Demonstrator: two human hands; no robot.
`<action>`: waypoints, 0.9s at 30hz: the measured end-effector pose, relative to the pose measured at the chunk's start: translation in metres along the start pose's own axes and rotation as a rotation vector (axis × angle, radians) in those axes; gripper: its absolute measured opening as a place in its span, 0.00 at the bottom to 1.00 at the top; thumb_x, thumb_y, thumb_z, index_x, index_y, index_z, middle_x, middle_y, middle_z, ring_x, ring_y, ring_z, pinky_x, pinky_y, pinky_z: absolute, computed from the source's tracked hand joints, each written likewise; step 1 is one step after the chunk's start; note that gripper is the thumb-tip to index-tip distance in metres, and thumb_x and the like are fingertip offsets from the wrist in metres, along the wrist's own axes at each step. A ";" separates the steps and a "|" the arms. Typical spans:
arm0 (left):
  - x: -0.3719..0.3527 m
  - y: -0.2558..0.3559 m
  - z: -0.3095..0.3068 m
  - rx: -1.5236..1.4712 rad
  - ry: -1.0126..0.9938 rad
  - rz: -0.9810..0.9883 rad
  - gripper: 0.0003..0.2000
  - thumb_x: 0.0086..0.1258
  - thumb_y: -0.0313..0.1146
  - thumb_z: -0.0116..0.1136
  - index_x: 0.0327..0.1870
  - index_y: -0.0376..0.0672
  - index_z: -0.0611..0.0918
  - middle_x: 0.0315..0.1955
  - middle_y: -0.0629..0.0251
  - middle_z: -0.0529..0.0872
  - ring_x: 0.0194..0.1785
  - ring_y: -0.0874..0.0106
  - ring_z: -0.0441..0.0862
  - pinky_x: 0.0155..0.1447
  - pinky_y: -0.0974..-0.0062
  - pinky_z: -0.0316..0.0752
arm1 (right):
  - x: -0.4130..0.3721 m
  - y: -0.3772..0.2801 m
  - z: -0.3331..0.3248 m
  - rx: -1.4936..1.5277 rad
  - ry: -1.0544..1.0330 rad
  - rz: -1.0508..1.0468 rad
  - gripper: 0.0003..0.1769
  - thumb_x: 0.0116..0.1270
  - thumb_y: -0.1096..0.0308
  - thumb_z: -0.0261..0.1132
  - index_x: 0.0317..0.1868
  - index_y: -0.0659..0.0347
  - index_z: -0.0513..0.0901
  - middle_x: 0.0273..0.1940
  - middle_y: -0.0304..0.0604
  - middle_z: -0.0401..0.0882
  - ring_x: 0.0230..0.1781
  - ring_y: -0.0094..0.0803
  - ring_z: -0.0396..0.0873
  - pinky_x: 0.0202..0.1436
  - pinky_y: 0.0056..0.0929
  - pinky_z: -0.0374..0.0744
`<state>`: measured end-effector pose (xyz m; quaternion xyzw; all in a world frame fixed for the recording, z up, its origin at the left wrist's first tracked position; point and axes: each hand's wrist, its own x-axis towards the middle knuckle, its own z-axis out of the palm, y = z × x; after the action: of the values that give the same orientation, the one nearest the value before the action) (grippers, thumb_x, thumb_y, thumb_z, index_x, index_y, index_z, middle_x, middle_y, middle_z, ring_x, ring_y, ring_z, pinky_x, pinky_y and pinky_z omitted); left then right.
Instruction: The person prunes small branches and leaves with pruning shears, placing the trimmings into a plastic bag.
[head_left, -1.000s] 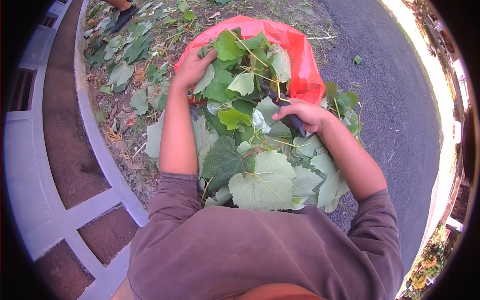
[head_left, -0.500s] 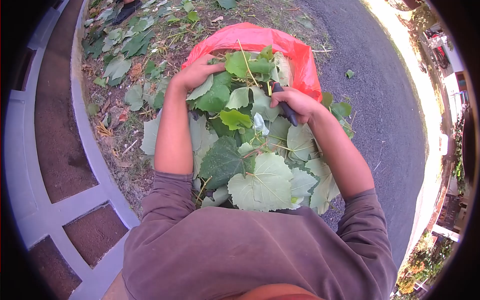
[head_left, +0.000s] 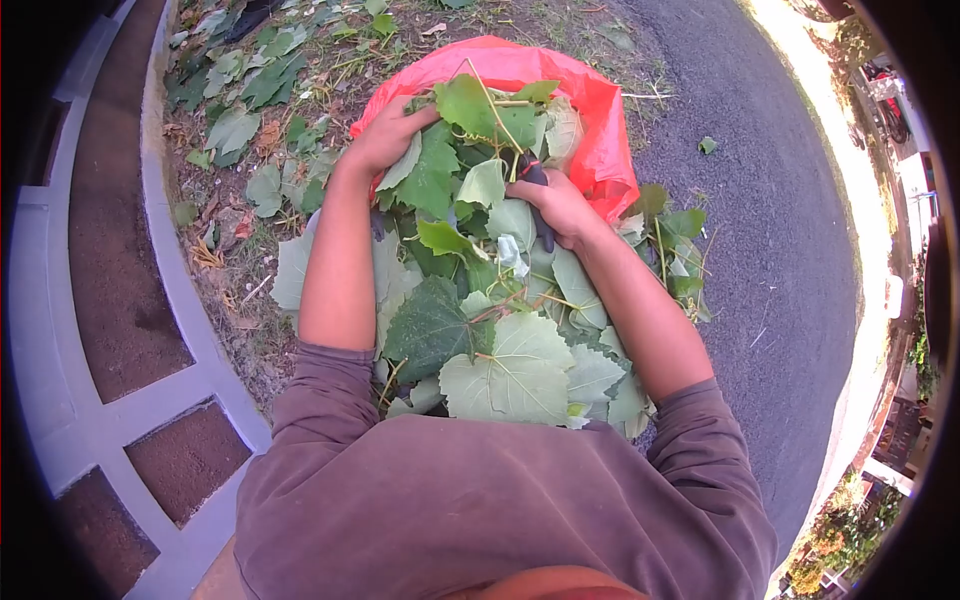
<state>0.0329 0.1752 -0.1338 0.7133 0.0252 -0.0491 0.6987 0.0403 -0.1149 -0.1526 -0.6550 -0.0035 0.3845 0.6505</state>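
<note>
Right hand (head_left: 558, 207)'s gripping dark clippers (head_left: 536, 175), pointing far, a stem (head_left: 491, 100) running just left of their tip. Left hand (head_left: 392, 138)'s resting on leaves (head_left: 436, 170) at the red bag (head_left: 600, 110)'s left edge, can't tell if it's pinching.

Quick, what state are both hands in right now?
Left hand: at the leaves, grip can't be told.
Right hand: closed around a dark-handled tool.

The round-mouthed thin plastic bag (head_left: 598, 125) is bright red, paler where light shows through; the broad lobed leaf (head_left: 512, 378) is pale grey-green, patterned with branching veins; the jagged-edged leaf (head_left: 428, 325) beside it is deep green; the slim hand tool (head_left: 536, 174) is black with a touch of red; the short-sleeved cloth shirt (head_left: 490, 500) is plain brownish purple; the asphalt road (head_left: 785, 290) is speckled grey.
</note>
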 end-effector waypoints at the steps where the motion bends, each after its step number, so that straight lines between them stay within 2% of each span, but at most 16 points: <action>1: -0.001 0.002 0.002 -0.058 0.007 0.005 0.24 0.83 0.41 0.61 0.72 0.37 0.81 0.62 0.63 0.88 0.60 0.73 0.86 0.64 0.71 0.80 | 0.001 0.001 0.000 0.036 -0.034 0.026 0.20 0.68 0.62 0.75 0.53 0.69 0.86 0.42 0.45 0.90 0.37 0.33 0.89 0.43 0.31 0.86; 4: 0.002 -0.006 -0.004 -0.047 0.092 -0.027 0.23 0.82 0.41 0.61 0.72 0.38 0.81 0.62 0.63 0.89 0.61 0.73 0.86 0.65 0.71 0.80 | -0.005 -0.007 0.001 0.139 -0.127 0.033 0.22 0.70 0.61 0.73 0.57 0.69 0.85 0.45 0.45 0.90 0.40 0.32 0.89 0.46 0.31 0.86; 5: 0.002 -0.008 -0.007 -0.038 0.091 -0.033 0.23 0.82 0.41 0.61 0.72 0.38 0.81 0.62 0.63 0.89 0.61 0.73 0.86 0.65 0.71 0.80 | -0.010 -0.014 -0.001 0.128 -0.181 0.109 0.23 0.71 0.61 0.70 0.60 0.67 0.84 0.49 0.42 0.89 0.44 0.30 0.88 0.50 0.28 0.85; 8: 0.010 -0.015 -0.022 -0.149 0.166 0.007 0.24 0.82 0.42 0.61 0.72 0.39 0.81 0.62 0.62 0.89 0.60 0.71 0.87 0.64 0.70 0.81 | -0.011 -0.012 -0.004 0.130 -0.239 0.088 0.22 0.70 0.62 0.67 0.61 0.63 0.85 0.53 0.39 0.88 0.46 0.26 0.85 0.50 0.25 0.83; 9: 0.011 -0.013 -0.029 -0.231 0.186 -0.065 0.24 0.82 0.43 0.60 0.72 0.38 0.81 0.62 0.61 0.89 0.60 0.70 0.88 0.64 0.69 0.82 | -0.012 -0.011 0.000 0.082 -0.244 0.020 0.22 0.69 0.62 0.67 0.61 0.59 0.85 0.54 0.36 0.86 0.46 0.24 0.83 0.47 0.22 0.80; 11: 0.014 -0.015 -0.029 -0.405 0.259 -0.151 0.25 0.85 0.46 0.57 0.71 0.36 0.82 0.60 0.60 0.90 0.59 0.67 0.90 0.62 0.68 0.84 | -0.017 -0.014 -0.001 0.115 -0.298 0.039 0.23 0.68 0.61 0.67 0.61 0.59 0.85 0.52 0.35 0.86 0.43 0.23 0.81 0.43 0.22 0.78; 12: 0.012 -0.014 -0.024 -0.399 0.253 -0.153 0.25 0.85 0.46 0.57 0.71 0.36 0.82 0.60 0.60 0.90 0.59 0.67 0.90 0.62 0.68 0.84 | -0.021 -0.017 -0.002 0.137 -0.352 0.059 0.23 0.67 0.60 0.68 0.61 0.58 0.85 0.50 0.34 0.85 0.41 0.22 0.79 0.40 0.21 0.76; 14: 0.009 -0.008 -0.017 -0.635 0.135 -0.087 0.24 0.84 0.47 0.59 0.70 0.37 0.84 0.59 0.59 0.91 0.59 0.66 0.90 0.62 0.67 0.85 | -0.014 -0.012 -0.007 0.096 -0.356 0.067 0.21 0.67 0.59 0.68 0.58 0.57 0.85 0.47 0.33 0.83 0.39 0.21 0.78 0.38 0.22 0.74; 15: 0.011 -0.011 -0.020 -0.694 0.022 -0.159 0.23 0.82 0.46 0.62 0.68 0.40 0.85 0.58 0.60 0.92 0.57 0.67 0.91 0.62 0.67 0.85 | -0.013 -0.012 -0.008 0.051 -0.359 0.080 0.20 0.66 0.57 0.69 0.56 0.57 0.85 0.44 0.31 0.81 0.37 0.20 0.76 0.35 0.22 0.73; 16: 0.012 -0.015 -0.022 -0.685 0.013 -0.164 0.23 0.82 0.46 0.62 0.68 0.40 0.85 0.58 0.60 0.92 0.57 0.67 0.91 0.62 0.67 0.85 | -0.014 -0.011 -0.009 0.061 -0.353 0.074 0.20 0.66 0.57 0.69 0.56 0.57 0.85 0.44 0.31 0.81 0.37 0.20 0.76 0.35 0.22 0.73; 18: 0.010 -0.015 -0.017 -0.486 0.058 -0.321 0.22 0.80 0.44 0.65 0.67 0.41 0.85 0.56 0.62 0.92 0.55 0.68 0.91 0.61 0.68 0.85 | -0.014 -0.011 -0.012 0.077 -0.269 0.133 0.17 0.66 0.56 0.69 0.51 0.55 0.84 0.40 0.30 0.78 0.35 0.19 0.73 0.33 0.24 0.70; 20: 0.004 -0.004 -0.010 -0.352 0.076 -0.328 0.21 0.79 0.42 0.66 0.66 0.40 0.86 0.54 0.64 0.93 0.53 0.71 0.91 0.59 0.70 0.84 | -0.007 -0.003 -0.012 0.104 -0.254 0.083 0.16 0.66 0.56 0.69 0.49 0.54 0.84 0.38 0.30 0.77 0.31 0.19 0.72 0.30 0.24 0.70; 22: 0.001 -0.001 -0.009 -0.248 0.022 -0.274 0.21 0.79 0.42 0.67 0.66 0.40 0.86 0.55 0.64 0.93 0.53 0.72 0.91 0.59 0.71 0.83 | -0.006 -0.002 -0.009 0.123 -0.247 0.035 0.14 0.66 0.56 0.69 0.47 0.53 0.83 0.36 0.30 0.77 0.28 0.19 0.72 0.27 0.24 0.70; 23: 0.001 -0.002 -0.008 -0.247 0.021 -0.272 0.21 0.79 0.42 0.67 0.66 0.40 0.86 0.55 0.64 0.93 0.53 0.72 0.91 0.59 0.71 0.83 | -0.006 -0.002 -0.007 0.073 -0.233 0.022 0.14 0.66 0.56 0.69 0.47 0.54 0.83 0.36 0.30 0.78 0.29 0.19 0.72 0.27 0.24 0.70; 26: 0.003 -0.010 -0.007 0.016 0.053 -0.158 0.23 0.79 0.44 0.69 0.66 0.37 0.85 0.56 0.64 0.92 0.54 0.73 0.90 0.61 0.71 0.82 | -0.006 -0.003 -0.006 0.020 -0.211 0.021 0.13 0.67 0.57 0.68 0.46 0.55 0.83 0.38 0.32 0.81 0.31 0.20 0.76 0.30 0.24 0.74; 27: 0.001 -0.001 -0.005 0.055 -0.014 -0.197 0.22 0.81 0.42 0.65 0.69 0.38 0.83 0.61 0.63 0.90 0.63 0.73 0.86 0.70 0.70 0.77 | -0.002 -0.001 -0.004 0.044 -0.210 0.021 0.13 0.67 0.58 0.68 0.46 0.55 0.83 0.39 0.33 0.82 0.33 0.21 0.78 0.31 0.26 0.76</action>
<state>0.0341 0.1806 -0.1349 0.7258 0.0891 -0.1232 0.6709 0.0417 -0.1195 -0.1511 -0.5968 -0.0564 0.4575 0.6567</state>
